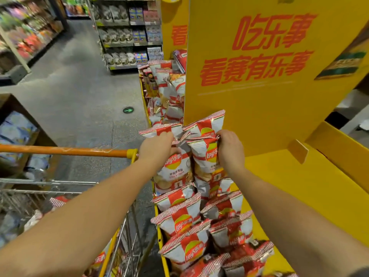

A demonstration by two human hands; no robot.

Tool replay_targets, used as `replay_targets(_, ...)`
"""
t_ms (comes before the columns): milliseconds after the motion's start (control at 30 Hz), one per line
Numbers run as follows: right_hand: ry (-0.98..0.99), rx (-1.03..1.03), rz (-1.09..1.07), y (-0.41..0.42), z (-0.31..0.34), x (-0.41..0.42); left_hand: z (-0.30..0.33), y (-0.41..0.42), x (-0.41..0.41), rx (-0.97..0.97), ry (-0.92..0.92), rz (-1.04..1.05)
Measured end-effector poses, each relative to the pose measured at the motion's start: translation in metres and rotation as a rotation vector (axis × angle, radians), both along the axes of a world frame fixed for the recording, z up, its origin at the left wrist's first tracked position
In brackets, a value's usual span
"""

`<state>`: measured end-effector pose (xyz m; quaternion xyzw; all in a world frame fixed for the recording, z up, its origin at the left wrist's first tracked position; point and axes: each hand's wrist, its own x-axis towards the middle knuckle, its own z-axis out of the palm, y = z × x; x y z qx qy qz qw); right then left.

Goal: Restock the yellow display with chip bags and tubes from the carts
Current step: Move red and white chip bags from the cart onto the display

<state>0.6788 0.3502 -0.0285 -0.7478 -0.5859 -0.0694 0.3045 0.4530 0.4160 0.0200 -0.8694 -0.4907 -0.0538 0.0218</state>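
Note:
Red-and-white chip bags fill the front row of the yellow display point(279, 176). My left hand point(157, 145) grips the top of one upright chip bag point(175, 168). My right hand point(229, 147) grips the top edge of the neighbouring bag point(205, 156) just to its right. Both bags stand against the display's tall yellow panel point(259, 96). Another bag point(209, 122) pokes up behind them. Several more bags point(185, 220) lie in rows nearer to me. The cart point(65, 150) with an orange handle stands at my left, with a few bags point(58, 202) inside.
Beyond the panel, more chip bags point(169, 86) and a tube point(151, 82) sit in the display's far section. Shelves of snacks point(123, 35) line the aisle ahead and at the left point(26, 37). A green arrow point(128, 110) marks the grey floor.

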Motion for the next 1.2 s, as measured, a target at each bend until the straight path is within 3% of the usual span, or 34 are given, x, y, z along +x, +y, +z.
replay_targets(200, 0.047, 0.02, -0.181, 0.019, -0.018, -0.017, -0.006, 0.007, 0.0, 0.152, 0.068, -0.022)
replay_targets(367, 0.075, -0.092, -0.313, 0.022, -0.011, -0.017, -0.005, 0.006, -0.005, 0.255, 0.066, -0.03)
replay_targets(567, 0.41, -0.128, -0.383, 0.0, 0.028, -0.003, 0.011, -0.018, -0.013, 0.212, -0.058, 0.067)
replay_targets(700, 0.41, -0.136, -0.264, -0.028, 0.057, -0.016, 0.023, -0.059, -0.026, 0.169, -0.28, 0.072)
replay_targets(867, 0.557, -0.171, 0.063, -0.09, 0.091, -0.084, 0.03, -0.132, -0.055, -0.124, -0.615, 0.117)
replay_targets(1200, 0.733, -0.513, 0.494, -0.221, 0.056, -0.238, -0.019, -0.293, -0.162, -0.35, -0.899, 0.588)
